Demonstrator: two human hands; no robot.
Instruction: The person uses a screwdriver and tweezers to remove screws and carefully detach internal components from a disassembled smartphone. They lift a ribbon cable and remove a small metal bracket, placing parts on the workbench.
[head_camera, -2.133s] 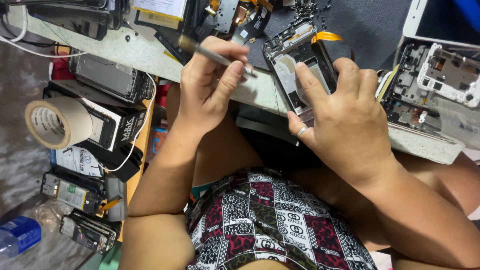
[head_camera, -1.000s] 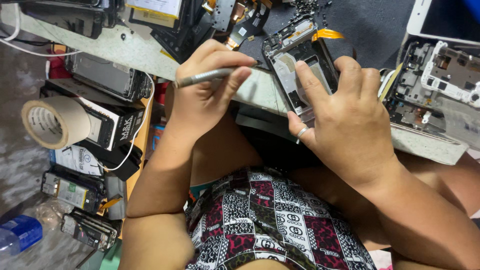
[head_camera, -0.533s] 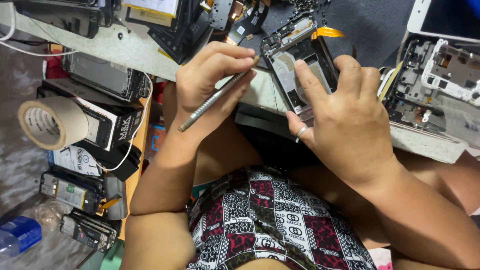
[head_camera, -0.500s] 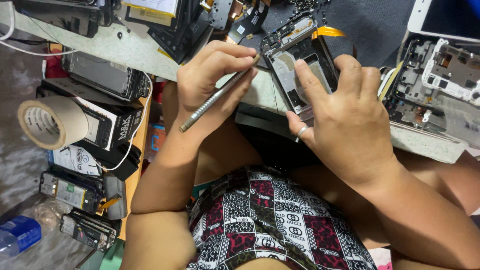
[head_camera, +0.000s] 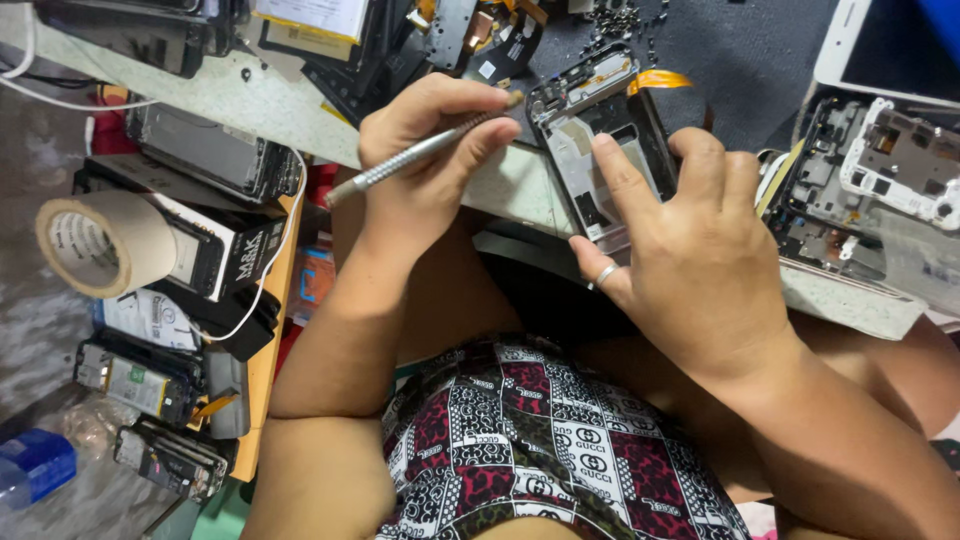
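My left hand (head_camera: 425, 165) grips a slim knurled metal screwdriver (head_camera: 375, 177), its tip up against the top left corner of an opened phone frame (head_camera: 600, 110). The frame lies on the edge of the workbench (head_camera: 500, 190), its inner metal plate up and an orange flex cable at its top. My right hand (head_camera: 690, 250), a ring on one finger, is shut on the frame's lower part, with the index finger pressing on the plate.
A second stripped phone (head_camera: 880, 170) and a white phone (head_camera: 880, 50) lie to the right. Loose screws (head_camera: 620, 20) sit on a dark mat. At left are a tape roll (head_camera: 100, 245), boxes, phone parts (head_camera: 140, 375) and a blue-capped bottle (head_camera: 35, 465).
My left hand has turned the screwdriver and brought its tip to the frame's top left corner. My right hand and the frame have stayed put.
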